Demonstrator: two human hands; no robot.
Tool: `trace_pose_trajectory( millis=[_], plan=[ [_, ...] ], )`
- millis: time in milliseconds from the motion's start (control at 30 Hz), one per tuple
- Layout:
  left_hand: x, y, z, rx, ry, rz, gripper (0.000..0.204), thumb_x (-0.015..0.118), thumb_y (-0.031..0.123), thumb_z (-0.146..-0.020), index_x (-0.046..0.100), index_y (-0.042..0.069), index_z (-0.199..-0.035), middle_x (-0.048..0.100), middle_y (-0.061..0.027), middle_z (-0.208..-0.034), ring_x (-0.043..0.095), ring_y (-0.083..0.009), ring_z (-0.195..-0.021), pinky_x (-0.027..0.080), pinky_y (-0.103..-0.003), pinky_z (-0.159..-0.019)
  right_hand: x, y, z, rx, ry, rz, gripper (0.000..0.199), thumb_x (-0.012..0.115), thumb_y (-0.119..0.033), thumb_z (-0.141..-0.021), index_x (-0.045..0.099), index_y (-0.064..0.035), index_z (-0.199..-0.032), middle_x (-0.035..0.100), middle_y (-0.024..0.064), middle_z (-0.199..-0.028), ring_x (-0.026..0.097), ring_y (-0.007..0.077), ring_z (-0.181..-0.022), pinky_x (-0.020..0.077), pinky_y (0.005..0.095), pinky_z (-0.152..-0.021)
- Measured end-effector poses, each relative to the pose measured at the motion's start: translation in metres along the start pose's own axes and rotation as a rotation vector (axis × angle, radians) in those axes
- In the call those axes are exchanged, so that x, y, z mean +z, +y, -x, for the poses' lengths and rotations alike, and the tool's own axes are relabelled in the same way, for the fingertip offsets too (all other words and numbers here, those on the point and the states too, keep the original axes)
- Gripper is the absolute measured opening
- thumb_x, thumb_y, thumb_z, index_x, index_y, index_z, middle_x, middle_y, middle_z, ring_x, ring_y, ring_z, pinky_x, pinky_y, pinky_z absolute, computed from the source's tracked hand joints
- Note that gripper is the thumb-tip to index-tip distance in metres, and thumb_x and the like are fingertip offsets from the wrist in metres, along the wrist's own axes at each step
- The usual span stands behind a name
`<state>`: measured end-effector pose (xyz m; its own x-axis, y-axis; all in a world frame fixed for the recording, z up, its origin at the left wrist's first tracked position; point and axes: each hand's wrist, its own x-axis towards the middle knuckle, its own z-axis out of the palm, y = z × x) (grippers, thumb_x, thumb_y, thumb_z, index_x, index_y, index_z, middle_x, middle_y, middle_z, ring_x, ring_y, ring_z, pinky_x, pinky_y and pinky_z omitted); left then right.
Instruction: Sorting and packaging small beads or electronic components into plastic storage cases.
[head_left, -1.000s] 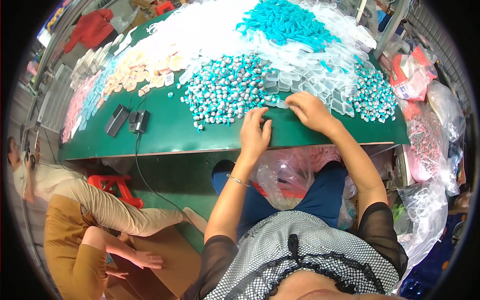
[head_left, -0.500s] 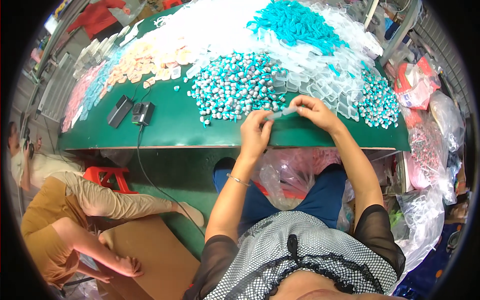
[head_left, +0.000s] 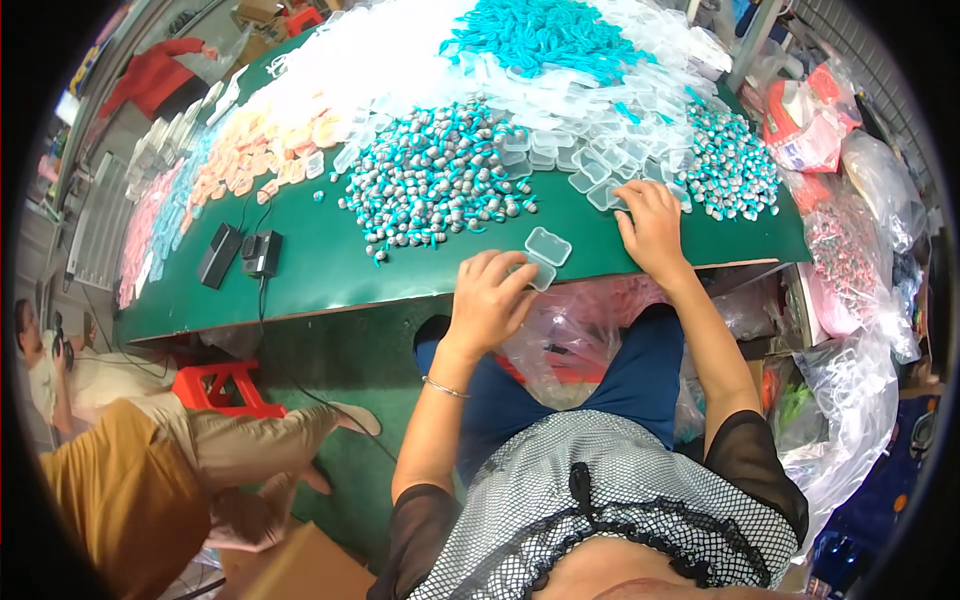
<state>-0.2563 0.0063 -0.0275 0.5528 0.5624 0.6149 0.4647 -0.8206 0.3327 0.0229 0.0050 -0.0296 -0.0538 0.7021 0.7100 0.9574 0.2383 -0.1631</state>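
Observation:
A small clear plastic box [head_left: 547, 246] with its lid folded open lies at the near edge of the green table. The curled fingers of my left hand [head_left: 490, 300] grip the box's near half and partly hide it. Farther right, my right hand [head_left: 652, 232] reaches to the near edge of a pile of clear plastic boxes [head_left: 570, 148]. Its fingertips rest by a box [head_left: 604, 194] there, thumb and fingers apart. Left of that pile is a heap of small grey-and-teal capsule-like pieces [head_left: 425, 175].
Teal strips [head_left: 545, 38] lie heaped at the back, with more capsule-like pieces [head_left: 735, 165] at the right. Peach pieces [head_left: 255, 150] and two black devices [head_left: 262, 253] sit left. A co-worker [head_left: 130, 480] is beside a cardboard box [head_left: 300, 565] and a red stool [head_left: 228, 388].
Between my hands the box has been opened and lowered to the table edge. My right hand has let go and moved right to the box pile. The co-worker has shifted position.

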Motion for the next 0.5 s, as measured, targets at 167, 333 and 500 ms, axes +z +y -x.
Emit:
trace_pose_trajectory(
  millis=[167, 333, 500],
  plan=[
    [0.009, -0.013, 0.009, 0.019, -0.03, 0.085, 0.036, 0.076, 0.015, -0.072, 0.065, 0.011, -0.106, 0.063, -0.0064, -0.108, 0.058, -0.0289, -0.1, 0.043, -0.042, -0.084, 0.01, 0.018, 0.013, 0.002, -0.11, 0.015, 0.028, 0.072, -0.011, -0.077, 0.065, -0.0127, -0.104, 0.062, 0.003, -0.105, 0.055, 0.0249, -0.106, 0.0383, 0.0428, -0.091],
    [0.018, 0.02, -0.015, -0.224, 0.074, -0.067, 0.037, 0.078, 0.028, -0.074, 0.067, 0.008, -0.103, 0.062, -0.0092, -0.107, 0.056, -0.029, -0.1, 0.041, -0.043, -0.083, 0.006, 0.013, 0.005, -0.044, -0.12, -0.097, 0.021, 0.071, -0.007, -0.077, 0.065, -0.0114, -0.097, 0.063, 0.0026, -0.099, 0.058, 0.0241, -0.099, 0.0418, 0.0398, -0.086],
    [0.029, 0.023, -0.02, -0.215, -0.054, -0.149, 0.021, 0.074, 0.016, -0.076, 0.069, 0.011, -0.096, 0.062, -0.0069, -0.111, 0.055, -0.0302, -0.11, 0.041, -0.043, -0.089, 0.002, 0.008, -0.001, -0.063, -0.127, -0.208, 0.021, 0.07, -0.004, -0.077, 0.065, -0.0101, -0.096, 0.064, 0.0041, -0.097, 0.059, 0.0263, -0.095, 0.045, 0.0388, -0.082]
  ],
)
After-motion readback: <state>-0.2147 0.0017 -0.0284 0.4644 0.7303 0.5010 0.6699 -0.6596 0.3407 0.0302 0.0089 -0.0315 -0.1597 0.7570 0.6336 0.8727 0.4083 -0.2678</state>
